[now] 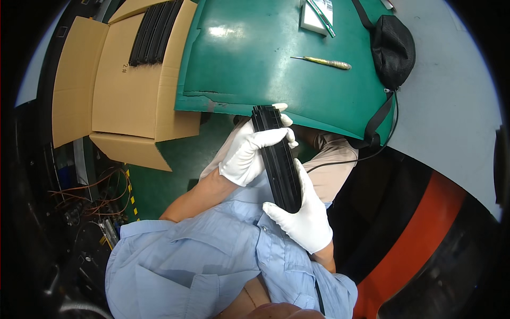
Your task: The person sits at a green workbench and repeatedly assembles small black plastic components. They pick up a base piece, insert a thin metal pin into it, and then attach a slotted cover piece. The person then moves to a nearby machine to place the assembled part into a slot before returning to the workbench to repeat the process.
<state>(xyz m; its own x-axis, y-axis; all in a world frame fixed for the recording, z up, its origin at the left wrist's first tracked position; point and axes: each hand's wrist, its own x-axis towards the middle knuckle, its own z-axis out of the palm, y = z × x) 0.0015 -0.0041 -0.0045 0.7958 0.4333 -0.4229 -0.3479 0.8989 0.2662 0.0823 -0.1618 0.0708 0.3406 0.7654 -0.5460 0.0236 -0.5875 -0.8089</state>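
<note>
Above my lap I hold a long black ribbed plastic part [280, 173] at a slant, its far end near the table edge. White-gloved, my left hand [248, 152] wraps round its upper half, thumb across the top face and fingertips showing beyond the far side. My right hand [308, 215], also gloved in white, grips the near end between thumb and fingers. Whether the part is one piece or several pressed together I cannot tell. To the left, an open cardboard box [127, 98] has several similar black parts [155, 33] in it.
A green mat [239, 69] covers the table ahead. On it lie a screwdriver [324, 63] and a white box [313, 21] with a slim green tool [322, 18] on top. A black pouch [393, 50] with a strap and thin cable sits at the right. Loose brown wires [101, 194] hang at the left.
</note>
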